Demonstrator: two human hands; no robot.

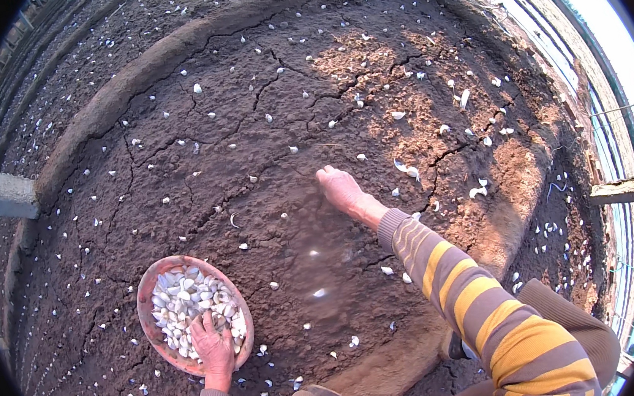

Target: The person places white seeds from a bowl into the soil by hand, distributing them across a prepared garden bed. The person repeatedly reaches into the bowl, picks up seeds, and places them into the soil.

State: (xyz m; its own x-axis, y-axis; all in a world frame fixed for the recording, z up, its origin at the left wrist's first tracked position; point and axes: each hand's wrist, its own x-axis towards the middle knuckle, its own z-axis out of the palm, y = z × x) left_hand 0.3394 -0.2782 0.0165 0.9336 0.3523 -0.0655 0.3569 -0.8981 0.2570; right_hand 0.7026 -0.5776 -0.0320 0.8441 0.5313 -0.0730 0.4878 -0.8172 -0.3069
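Note:
A round reddish basin [151, 328] full of peeled-apart garlic cloves [189, 296] rests on the dark soil at the lower left. My left hand [214, 345] is inside its near edge, fingers spread among the cloves; whether it grips any is hidden. My right hand [339, 187] reaches out over the soil bed [270, 185], low to the ground, with thumb and fingers drawn together. Whatever may be between those fingertips cannot be made out. Single cloves lie or stand in the soil around it, one [362, 157] just to its right.
A raised earth ridge [165, 49] curves along the bed's far left side, beside a concrete post [1, 191]. Another ridge [390, 363] runs close to my legs. Cracks cross the soil, and a post [625, 191] stands at the right.

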